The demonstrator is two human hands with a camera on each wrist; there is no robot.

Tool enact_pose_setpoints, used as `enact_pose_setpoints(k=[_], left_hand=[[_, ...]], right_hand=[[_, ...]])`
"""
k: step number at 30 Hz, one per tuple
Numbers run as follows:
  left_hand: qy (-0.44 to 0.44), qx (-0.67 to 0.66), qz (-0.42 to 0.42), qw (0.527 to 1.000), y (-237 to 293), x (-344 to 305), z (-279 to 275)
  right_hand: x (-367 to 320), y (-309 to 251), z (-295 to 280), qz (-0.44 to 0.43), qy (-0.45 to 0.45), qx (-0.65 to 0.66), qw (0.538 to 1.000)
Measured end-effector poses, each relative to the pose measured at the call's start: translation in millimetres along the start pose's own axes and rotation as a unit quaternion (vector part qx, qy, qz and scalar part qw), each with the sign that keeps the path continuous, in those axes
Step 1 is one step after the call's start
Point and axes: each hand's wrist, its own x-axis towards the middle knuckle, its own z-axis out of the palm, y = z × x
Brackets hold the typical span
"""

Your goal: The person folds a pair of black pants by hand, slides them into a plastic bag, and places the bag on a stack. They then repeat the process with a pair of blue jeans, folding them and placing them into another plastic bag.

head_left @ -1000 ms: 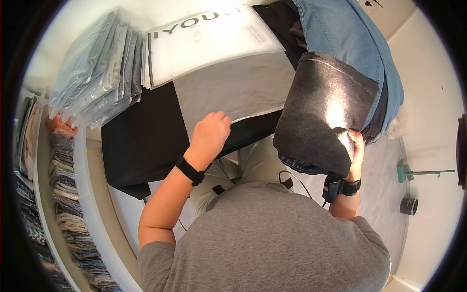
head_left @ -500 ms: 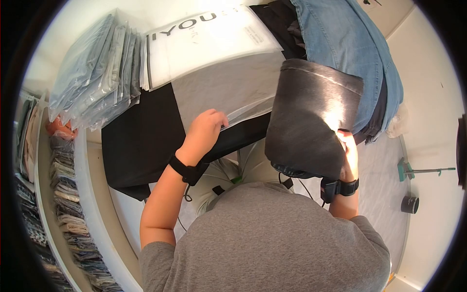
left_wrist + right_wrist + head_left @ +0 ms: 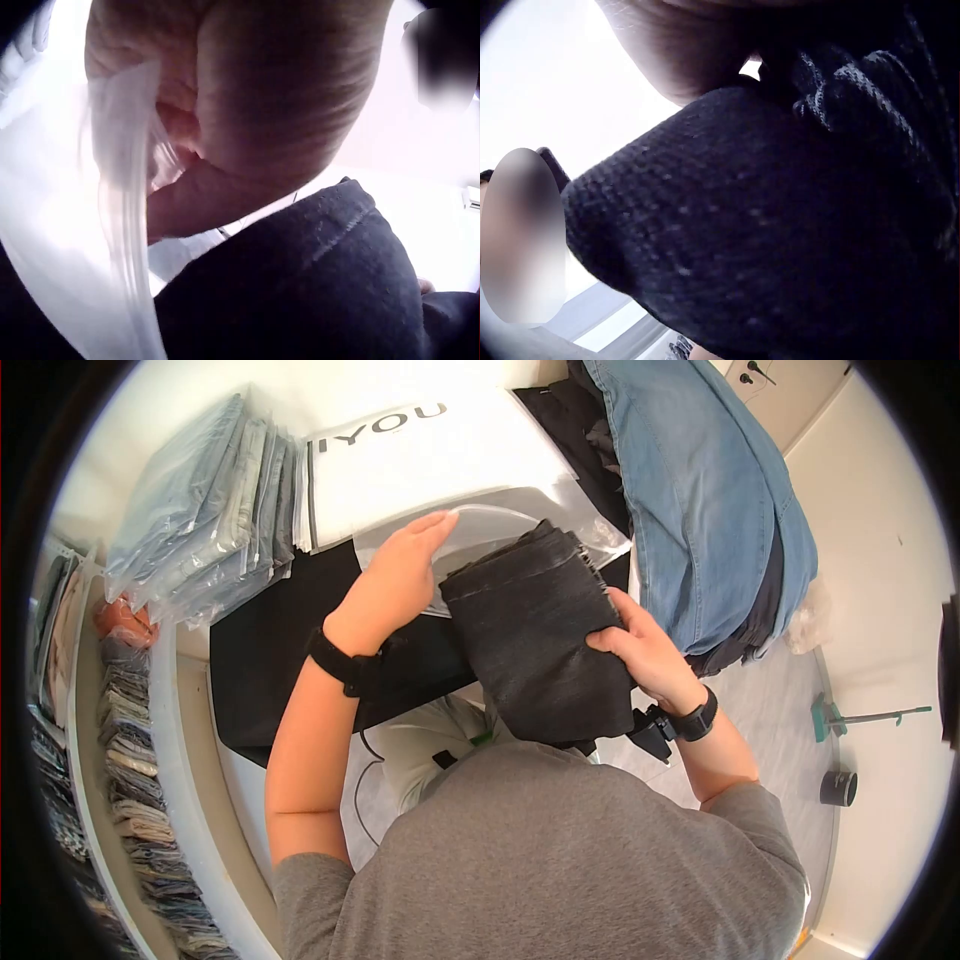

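Observation:
My left hand (image 3: 398,575) grips the edge of a translucent plastic bag (image 3: 595,525), whose mouth is raised. In the left wrist view the bag's edge (image 3: 124,225) runs in between the thumb and fingers. My right hand (image 3: 648,650) holds folded black jeans (image 3: 540,640) by their right side, thumb on top and the other fingers underneath. The jeans' upper end, with a frayed edge, overlaps the bag's mouth in the head view. Dark folded denim (image 3: 742,225) fills most of the right wrist view.
White printed bags (image 3: 420,455) lie stacked at the back of the black-covered table (image 3: 260,650). Bagged garments (image 3: 190,510) are piled at the left, blue jeans (image 3: 690,490) at the right. Shelves of folded clothes (image 3: 145,780) stand at far left.
The black jeans have moved left with my right hand, from beside the blue jeans to the bag's mouth. My left hand has moved forward and taken hold of the bag's edge, lifting it.

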Motion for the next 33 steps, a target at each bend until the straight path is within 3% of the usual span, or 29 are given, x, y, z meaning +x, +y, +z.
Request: enact_pose_setpoints(k=[5,9,11,13,15,17,20,23,25,26,27,29,30,31,33], left_hand=[[-0.019,0.031,0.041,0.998,24.6,10.3,-19.0],[-0.019,0.026,0.070,0.997,43.6,13.0,-21.1],[-0.015,0.027,0.058,0.998,50.2,18.7,-18.7],[0.060,0.061,0.117,0.989,48.7,23.9,-13.5],[0.060,0.048,0.143,0.987,54.8,26.6,-11.3],[0.013,0.110,0.135,0.985,65.8,25.9,-8.5],[0.003,0.120,0.134,0.984,71.6,29.7,0.4],[-0.004,0.116,0.132,0.984,77.8,35.7,2.2],[-0.055,0.059,0.173,0.982,83.8,36.6,-0.4],[-0.061,0.034,0.174,0.982,86.6,35.2,0.7],[-0.060,0.035,0.176,0.982,88.8,32.9,-2.1],[-0.079,0.050,0.187,0.978,95.9,27.4,-13.4],[-0.058,0.052,0.182,0.980,100.5,24.8,-17.3],[-0.058,0.052,0.180,0.981,104.1,20.7,-21.9],[-0.040,0.051,0.191,0.979,106.5,12.2,-29.8]], right_hand=[[10.8,-12.8,6.9,-0.020,-0.026,-0.075,0.997],[30.9,-21.2,2.6,0.013,-0.035,-0.096,0.995],[40.2,-26.2,0.9,0.091,-0.078,-0.088,0.989],[46.4,-33.9,0.0,0.097,-0.072,-0.084,0.989],[55.0,-38.1,-1.1,0.131,-0.031,-0.051,0.990],[58.8,-48.1,2.5,0.118,-0.022,-0.043,0.992],[61.4,-55.5,12.7,0.052,0.048,-0.137,0.988],[77.8,-37.1,13.7,0.004,0.015,-0.099,0.995],[73.9,-46.3,24.5,0.011,0.026,0.012,1.000],[98.8,-18.2,1.0,0.075,0.026,-0.030,0.996],[95.9,-32.0,4.0,0.073,0.026,-0.031,0.997],[86.1,-67.3,19.3,0.079,0.076,-0.230,0.967],[97.3,-59.4,28.6,-0.116,0.146,-0.248,0.951],[104.0,-58.1,28.3,-0.116,0.145,-0.248,0.951],[111.6,-69.2,31.3,-0.144,0.211,-0.419,0.871]])
